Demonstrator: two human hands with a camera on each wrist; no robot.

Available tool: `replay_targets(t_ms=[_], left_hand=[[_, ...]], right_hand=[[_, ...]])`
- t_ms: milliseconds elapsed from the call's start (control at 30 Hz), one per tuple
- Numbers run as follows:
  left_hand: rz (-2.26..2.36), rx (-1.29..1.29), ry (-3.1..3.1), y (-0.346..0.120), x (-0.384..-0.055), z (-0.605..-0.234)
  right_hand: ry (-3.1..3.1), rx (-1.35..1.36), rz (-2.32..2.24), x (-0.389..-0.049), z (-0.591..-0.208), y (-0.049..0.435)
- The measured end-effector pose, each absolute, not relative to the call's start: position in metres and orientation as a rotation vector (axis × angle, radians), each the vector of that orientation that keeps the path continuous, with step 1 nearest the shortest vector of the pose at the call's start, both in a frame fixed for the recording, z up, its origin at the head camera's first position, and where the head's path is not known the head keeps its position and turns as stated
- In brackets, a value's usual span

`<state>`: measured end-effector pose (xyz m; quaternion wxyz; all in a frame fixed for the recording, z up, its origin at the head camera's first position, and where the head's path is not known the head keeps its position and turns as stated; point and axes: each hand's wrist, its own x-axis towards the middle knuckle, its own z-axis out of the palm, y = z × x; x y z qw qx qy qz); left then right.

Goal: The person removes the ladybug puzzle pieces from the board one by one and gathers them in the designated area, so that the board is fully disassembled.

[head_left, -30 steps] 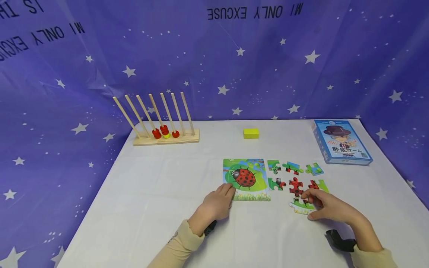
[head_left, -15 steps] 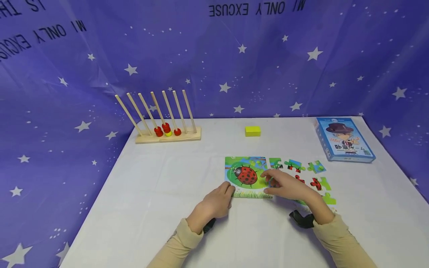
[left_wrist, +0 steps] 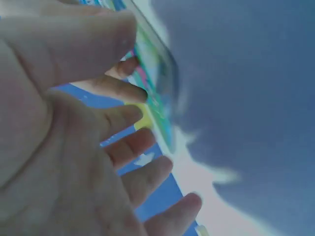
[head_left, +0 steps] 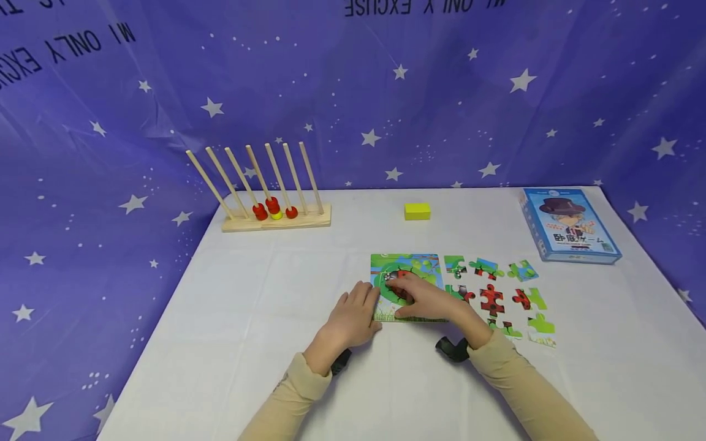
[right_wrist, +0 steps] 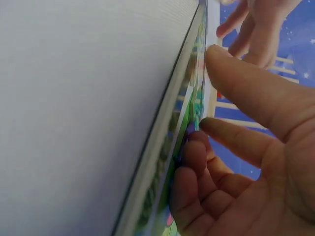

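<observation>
A square picture board with a red ladybug [head_left: 430,264] lies on the white table, partly covered by my hands. My left hand [head_left: 353,315] is at its left edge, fingers extended and slightly spread; in the left wrist view they reach toward the board's rim [left_wrist: 165,113]. Over the ladybug's picture is my right hand [head_left: 427,300], its thumb and index finger apart. From the right wrist, the index fingertip shows right at the board's surface [right_wrist: 184,115], with the other fingers loosely bent. Several jigsaw pieces [head_left: 492,300] are spread to the board's right.
At the back left stands a wooden peg rack [head_left: 276,225] with red and yellow beads. A yellow block [head_left: 417,212] is at the back middle, and a blue game box [head_left: 573,226] at the back right. A purple star-patterned cloth [head_left: 331,92] hangs behind the table.
My right hand has moved left from the jigsaw pieces onto the ladybug board. My left hand has straightened its fingers at the board's left edge. The view has tilted slightly.
</observation>
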<state>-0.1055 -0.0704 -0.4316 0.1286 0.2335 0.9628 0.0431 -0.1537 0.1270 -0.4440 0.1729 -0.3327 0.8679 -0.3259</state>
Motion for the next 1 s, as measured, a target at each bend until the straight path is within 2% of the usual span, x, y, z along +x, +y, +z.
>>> replay_targets(t_ms=[300,1000], left_hand=[[0.132,0.557,2.791,-0.075,-0.111,-0.438],[0.115,0.554,2.761,-0.075,-0.109,-0.435]], right_hand=[[2.501,-0.906,-0.879,-0.147,-0.442,0.122],[2.495,-0.946,-1.008,-0.143,-0.444,0.120]])
